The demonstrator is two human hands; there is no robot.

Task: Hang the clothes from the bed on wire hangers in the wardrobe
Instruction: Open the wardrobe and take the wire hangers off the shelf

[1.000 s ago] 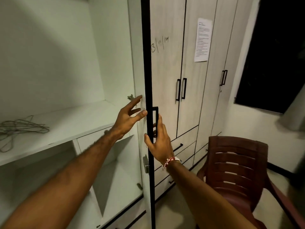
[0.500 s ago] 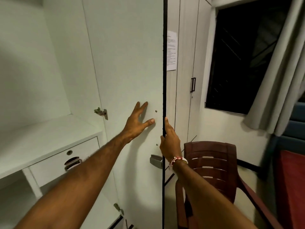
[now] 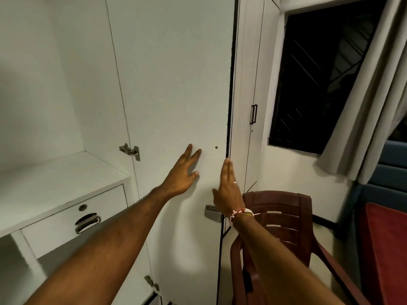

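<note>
Open wardrobe filling left half of frame, shelf and drawer at lower left. At centre, left hand pressed flat on wardrobe door, fingers spread; right hand, fingers straight and together, at its dark edge. Brown chair at lower right.

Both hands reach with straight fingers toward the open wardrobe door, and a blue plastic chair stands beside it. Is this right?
No: the chair is dark red, not blue, as the head view shows. The left hand and right hand do reach straight-fingered toward the door.
</note>
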